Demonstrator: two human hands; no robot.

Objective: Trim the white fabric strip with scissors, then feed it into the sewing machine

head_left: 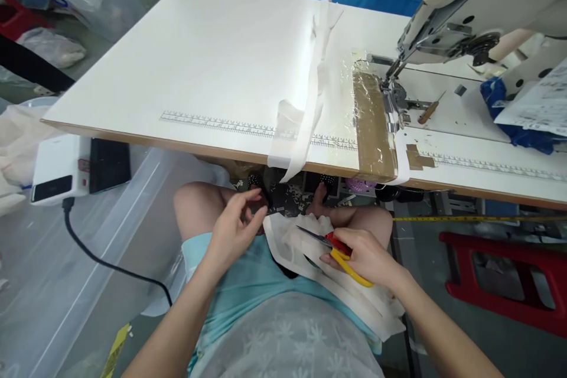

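My right hand [365, 257] is closed round the handles of a pair of scissors [348, 269], one handle red and one yellow, with the dark blades pointing to the left. Under the scissors a white piece of fabric [283, 242] lies across my lap, gathered in folds. Beside its left end my left hand [237, 221] hovers with fingers loosely curved and apart, and I see nothing in it. Above, a pale fabric strip [313, 94] lies over the white table [221, 53], its lower end hanging past the front edge.
A sewing machine [465, 18] stands at the right of the table, with a small wooden-handled awl [429, 111] near it. On the left, a white power bank [62, 168] with a black cable rests on a clear plastic bin [133, 201]. A red stool [500, 283] is at lower right.
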